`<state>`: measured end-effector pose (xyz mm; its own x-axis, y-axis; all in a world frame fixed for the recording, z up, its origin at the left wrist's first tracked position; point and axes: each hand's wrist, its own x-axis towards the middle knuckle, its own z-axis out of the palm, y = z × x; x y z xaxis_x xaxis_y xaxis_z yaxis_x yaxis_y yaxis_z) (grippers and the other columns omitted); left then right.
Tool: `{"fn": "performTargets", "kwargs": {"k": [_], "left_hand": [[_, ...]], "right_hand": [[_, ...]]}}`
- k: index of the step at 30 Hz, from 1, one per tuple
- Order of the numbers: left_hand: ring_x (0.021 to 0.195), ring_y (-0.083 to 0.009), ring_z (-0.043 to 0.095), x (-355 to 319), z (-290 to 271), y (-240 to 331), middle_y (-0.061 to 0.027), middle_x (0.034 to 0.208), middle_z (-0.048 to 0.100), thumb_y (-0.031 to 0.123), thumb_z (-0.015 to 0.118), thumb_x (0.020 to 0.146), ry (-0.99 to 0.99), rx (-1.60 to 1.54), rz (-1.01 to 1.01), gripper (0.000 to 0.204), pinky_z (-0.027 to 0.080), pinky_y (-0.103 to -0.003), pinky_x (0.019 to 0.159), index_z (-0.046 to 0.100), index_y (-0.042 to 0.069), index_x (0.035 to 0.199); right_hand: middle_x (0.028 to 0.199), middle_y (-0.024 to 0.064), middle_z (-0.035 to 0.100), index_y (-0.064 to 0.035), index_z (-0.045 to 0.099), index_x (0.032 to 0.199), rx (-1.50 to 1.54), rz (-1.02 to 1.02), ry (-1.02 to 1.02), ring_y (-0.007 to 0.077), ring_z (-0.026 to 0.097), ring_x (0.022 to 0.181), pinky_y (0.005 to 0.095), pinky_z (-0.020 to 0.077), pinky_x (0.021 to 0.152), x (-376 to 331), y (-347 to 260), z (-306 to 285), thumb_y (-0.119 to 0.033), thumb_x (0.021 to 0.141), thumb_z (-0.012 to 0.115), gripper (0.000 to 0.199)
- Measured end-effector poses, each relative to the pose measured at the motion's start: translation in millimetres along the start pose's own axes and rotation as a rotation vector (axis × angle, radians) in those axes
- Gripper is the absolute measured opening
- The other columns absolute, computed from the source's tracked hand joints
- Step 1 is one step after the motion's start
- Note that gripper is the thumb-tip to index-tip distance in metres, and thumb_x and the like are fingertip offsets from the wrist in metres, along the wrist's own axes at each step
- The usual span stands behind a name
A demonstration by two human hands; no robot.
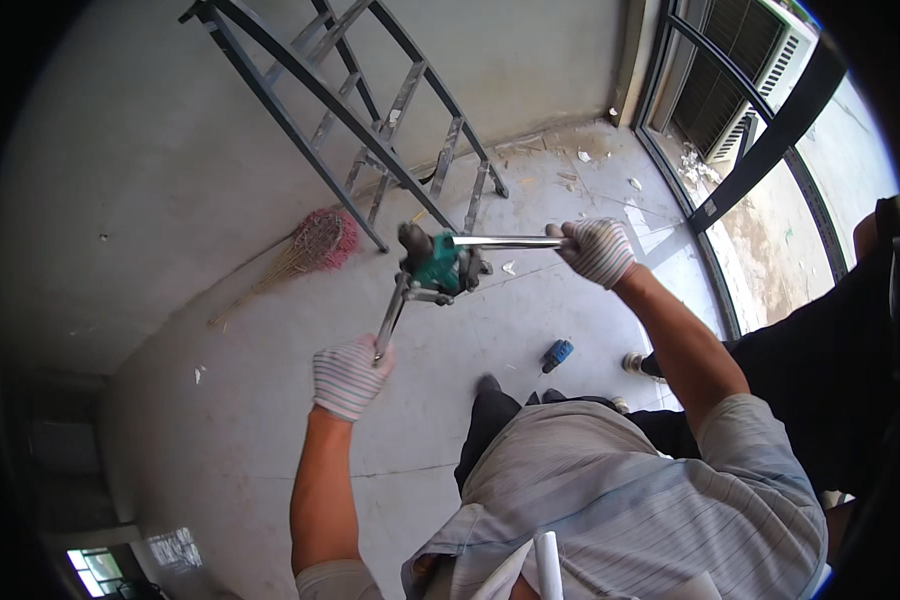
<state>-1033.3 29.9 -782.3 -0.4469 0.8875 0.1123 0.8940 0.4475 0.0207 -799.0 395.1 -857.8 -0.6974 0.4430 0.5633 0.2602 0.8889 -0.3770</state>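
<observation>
Gloved left hand, in a striped knit work glove, sits at about 7 o'clock from frame centre, fingers clenched round the lower grey metal handle of a green-bodied two-handled hand tool. Gloved right hand at 2 o'clock grips the end of the tool's other shiny steel tube handle, fingers wrapped tight. Tool head hangs in the air just left of centre, above the grey concrete floor, handles spread wide apart. Dark metal stepladder leans at 12 o'clock; red-headed straw broom lies at 10 o'clock; small blue object lies on the floor at 5 o'clock, kind unclear. Second person's dark trousers stand at 3 o'clock, close by. Risk, as a judgement: gloves may slide on the smooth tube if the handles are squeezed hard, swinging the tool toward the bystander's legs; a dropped tool would hit the floor near the feet.
</observation>
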Motion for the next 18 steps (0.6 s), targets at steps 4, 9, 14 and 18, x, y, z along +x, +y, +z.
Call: {"fn": "performTargets", "kwargs": {"k": [4, 9, 14, 18], "left_hand": [[0.056, -0.0371, 0.064, 110, 63, -61, -0.0154, 0.062, 0.064, 0.04, 0.062, 0.097, 0.027, -0.268, 0.068, 0.037, 0.052, -0.045, 0.056, 0.07, 0.008, 0.079], [0.059, -0.0393, 0.065, 199, 123, -45, -0.0186, 0.062, 0.063, 0.04, 0.06, 0.1, 0.0, -0.54, 0.13, 0.044, 0.052, -0.047, 0.058, 0.069, 0.005, 0.075], [0.066, -0.0352, 0.068, 287, 135, -47, -0.0166, 0.072, 0.069, 0.045, 0.058, 0.102, -0.098, -0.774, 0.191, 0.044, 0.054, -0.043, 0.063, 0.07, 0.003, 0.095], [0.073, -0.039, 0.069, 349, 118, -50, -0.0178, 0.076, 0.07, 0.048, 0.056, 0.103, -0.129, -0.758, 0.312, 0.046, 0.055, -0.045, 0.067, 0.07, 0.005, 0.106]], "right_hand": [[0.064, 0.0176, 0.063, -0.0087, 0.072, 0.088, 0.264, 0.264, -0.137, 0.0351, 0.063, 0.055, 0.0421, 0.0518, 0.053, 49, -38, 112, -0.038, 0.097, 0.067, 0.031], [0.057, 0.0024, 0.055, -0.0038, 0.074, 0.094, 0.821, 0.826, -0.151, 0.0094, 0.054, 0.053, 0.033, 0.0495, 0.054, 44, -89, 201, -0.038, 0.098, 0.069, 0.034], [0.087, -0.0013, 0.066, -0.0031, 0.071, 0.103, 1.145, 1.003, -0.016, 0.0088, 0.059, 0.079, 0.0274, 0.0518, 0.073, 105, -95, 206, -0.029, 0.102, 0.066, 0.026], [0.113, 0.0082, 0.072, 0.0006, 0.068, 0.123, 1.217, 0.956, 0.084, 0.0157, 0.067, 0.106, 0.0332, 0.0566, 0.092, 138, -72, 204, -0.023, 0.106, 0.057, 0.031]]}}
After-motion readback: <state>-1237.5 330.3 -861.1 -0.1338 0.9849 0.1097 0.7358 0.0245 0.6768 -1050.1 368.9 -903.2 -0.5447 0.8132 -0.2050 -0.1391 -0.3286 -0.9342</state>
